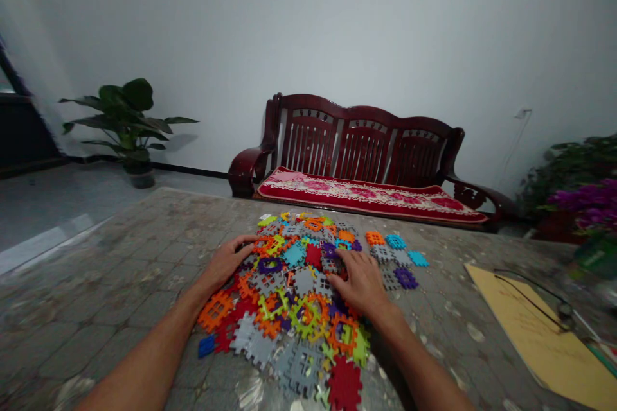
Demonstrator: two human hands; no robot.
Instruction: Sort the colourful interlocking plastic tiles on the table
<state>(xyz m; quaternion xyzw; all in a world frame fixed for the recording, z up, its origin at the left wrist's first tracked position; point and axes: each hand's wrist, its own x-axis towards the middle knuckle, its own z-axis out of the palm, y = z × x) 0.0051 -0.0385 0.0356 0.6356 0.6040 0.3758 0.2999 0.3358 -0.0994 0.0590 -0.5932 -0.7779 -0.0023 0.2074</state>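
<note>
A wide pile of flat, notched plastic building pieces (303, 280) in grey, orange, red, green, purple and blue covers the middle of the table. My left hand (230, 263) rests at the pile's left edge, its fingers stretched toward orange pieces. On the right side of the pile lies my right hand (362, 281), thumb apart and fingers spread over grey and purple pieces. Neither hand shows a piece held in it. Beyond my right hand sits a small group of pieces, among them an orange one (375, 239), a light blue one (418, 259) and a purple one (405, 279).
The table (120, 289) has a grey patterned cover. At the right lie a tan envelope (535, 340) and a pair of glasses (530, 295), near purple flowers (590, 199). A dark wooden bench (361, 141) and a potted plant (130, 119) stand behind.
</note>
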